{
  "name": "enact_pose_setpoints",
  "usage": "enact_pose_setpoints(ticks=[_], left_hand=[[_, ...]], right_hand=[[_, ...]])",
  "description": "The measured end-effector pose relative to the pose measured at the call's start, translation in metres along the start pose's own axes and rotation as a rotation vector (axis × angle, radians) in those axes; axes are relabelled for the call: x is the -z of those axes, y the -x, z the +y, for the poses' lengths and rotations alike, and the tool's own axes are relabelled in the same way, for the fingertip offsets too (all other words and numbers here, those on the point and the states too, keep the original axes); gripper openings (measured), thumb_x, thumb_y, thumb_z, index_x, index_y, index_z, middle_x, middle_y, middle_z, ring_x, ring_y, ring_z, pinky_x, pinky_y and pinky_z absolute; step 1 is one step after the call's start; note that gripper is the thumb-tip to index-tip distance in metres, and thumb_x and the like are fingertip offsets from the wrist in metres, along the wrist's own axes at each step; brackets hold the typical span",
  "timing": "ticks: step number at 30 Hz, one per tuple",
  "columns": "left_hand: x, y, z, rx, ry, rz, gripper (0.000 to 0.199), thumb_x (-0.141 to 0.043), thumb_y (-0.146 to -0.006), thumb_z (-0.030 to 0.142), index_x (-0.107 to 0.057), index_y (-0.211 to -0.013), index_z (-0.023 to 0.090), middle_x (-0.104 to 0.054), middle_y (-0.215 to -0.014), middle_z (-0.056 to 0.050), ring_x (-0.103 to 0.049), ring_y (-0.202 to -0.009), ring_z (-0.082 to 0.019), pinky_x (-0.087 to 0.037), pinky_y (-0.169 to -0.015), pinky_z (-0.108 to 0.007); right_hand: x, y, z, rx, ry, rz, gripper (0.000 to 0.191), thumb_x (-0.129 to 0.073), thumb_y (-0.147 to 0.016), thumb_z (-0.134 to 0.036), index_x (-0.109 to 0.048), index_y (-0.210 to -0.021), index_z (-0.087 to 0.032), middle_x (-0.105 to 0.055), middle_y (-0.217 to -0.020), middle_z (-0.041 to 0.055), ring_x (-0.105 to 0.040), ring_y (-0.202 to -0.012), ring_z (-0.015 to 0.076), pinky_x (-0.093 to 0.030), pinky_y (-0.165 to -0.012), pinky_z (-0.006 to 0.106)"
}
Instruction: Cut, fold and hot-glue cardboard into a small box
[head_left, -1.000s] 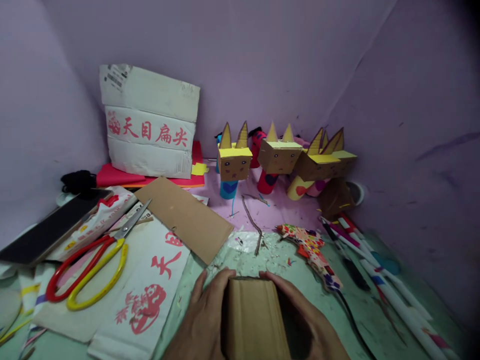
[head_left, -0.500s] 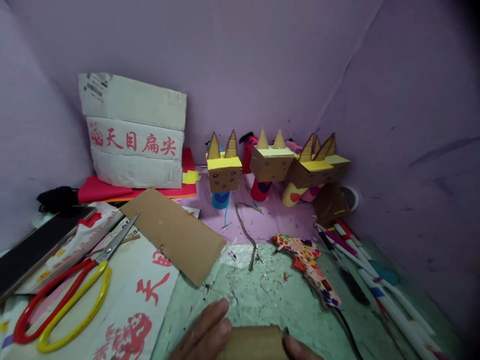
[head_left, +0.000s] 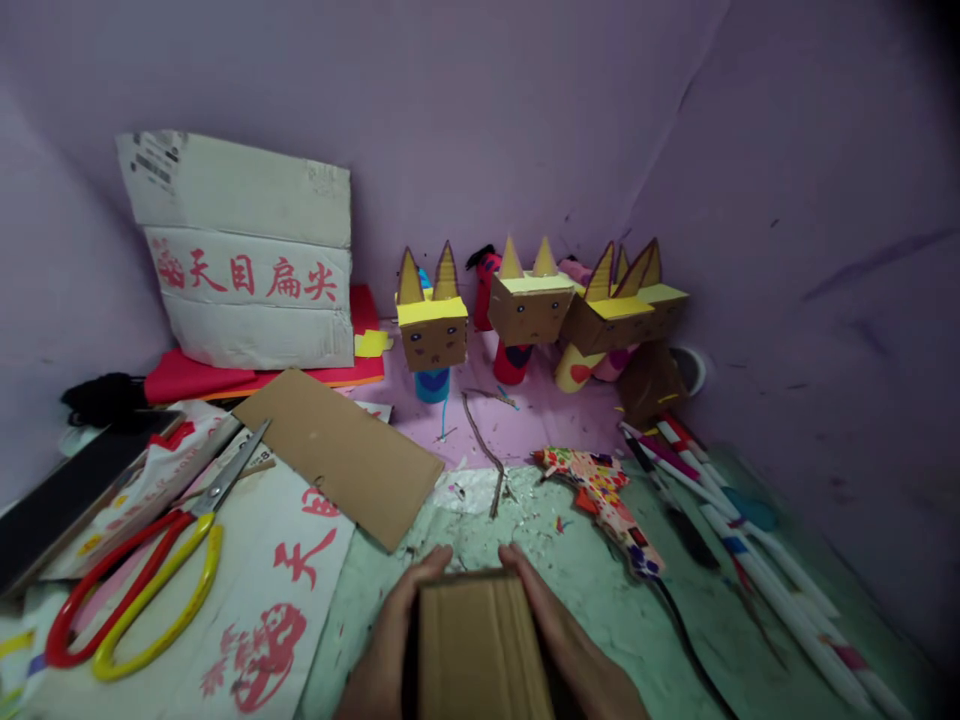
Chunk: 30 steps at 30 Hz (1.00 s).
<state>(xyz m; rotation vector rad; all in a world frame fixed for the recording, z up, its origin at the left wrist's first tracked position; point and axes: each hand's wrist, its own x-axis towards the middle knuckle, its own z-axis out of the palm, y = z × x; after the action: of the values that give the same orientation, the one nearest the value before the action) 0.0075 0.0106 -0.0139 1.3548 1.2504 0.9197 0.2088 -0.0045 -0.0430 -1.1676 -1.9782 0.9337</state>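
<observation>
Box at bottom centre sits clamped between our left hand and right hand; we judge this a steadying step, calling for even side pressure.

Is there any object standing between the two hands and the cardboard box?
Nothing visible stands between them. The left hand and right hand lie along opposite sides of the cardboard box, though shadow hides their exact contact. The glue gun lies apart, to the right, and the scissors to the left.
</observation>
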Motion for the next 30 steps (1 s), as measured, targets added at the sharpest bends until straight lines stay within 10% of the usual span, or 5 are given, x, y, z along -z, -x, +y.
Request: enact_pose_setpoints(ticks=[5,12,17,30], left_hand=[[-0.001,0.008,0.020,0.079,0.145,-0.086,0.095,-0.068,-0.061,0.069,-0.037,-0.136,0.020,-0.055,-0.131,-0.014,-0.051,-0.119,-0.038,-0.045,-0.096,-0.044],[-0.002,0.004,0.052,0.243,0.354,0.177,0.068,-0.073,-0.072,0.044,-0.047,-0.131,0.021,-0.058,-0.128,-0.009,-0.052,-0.118,-0.030,-0.043,-0.094,-0.033],[-0.002,-0.007,0.066,0.448,0.585,0.136,0.035,-0.057,-0.084,0.034,-0.061,-0.112,0.014,-0.070,-0.094,-0.011,-0.066,-0.081,-0.025,-0.051,-0.055,-0.029],[-0.008,-0.005,0.064,0.347,0.579,0.163,0.019,-0.058,-0.085,0.029,-0.063,-0.096,0.015,-0.066,-0.067,-0.004,-0.062,-0.052,-0.019,-0.044,-0.037,-0.023]], right_hand=[[-0.007,-0.007,-0.006,0.102,-0.122,0.043,0.087,-0.033,-0.088,-0.066,0.009,-0.151,-0.022,-0.013,-0.159,0.0122,-0.023,-0.142,0.0347,-0.033,-0.110,0.050],[0.024,-0.027,-0.045,-0.075,-0.306,-0.101,0.073,-0.028,-0.088,-0.068,-0.014,-0.150,-0.032,-0.013,-0.160,0.0014,-0.011,-0.146,0.0252,-0.010,-0.117,0.051],[0.015,-0.035,-0.043,0.000,-0.364,-0.183,0.099,-0.042,-0.078,-0.075,0.009,-0.150,-0.030,0.007,-0.161,0.0023,0.004,-0.147,0.0246,-0.002,-0.116,0.050],[-0.004,-0.035,-0.037,0.123,-0.116,-0.034,0.107,-0.054,-0.065,-0.012,0.012,-0.148,-0.008,-0.005,-0.157,0.0204,-0.008,-0.145,0.0296,-0.014,-0.115,0.049]])
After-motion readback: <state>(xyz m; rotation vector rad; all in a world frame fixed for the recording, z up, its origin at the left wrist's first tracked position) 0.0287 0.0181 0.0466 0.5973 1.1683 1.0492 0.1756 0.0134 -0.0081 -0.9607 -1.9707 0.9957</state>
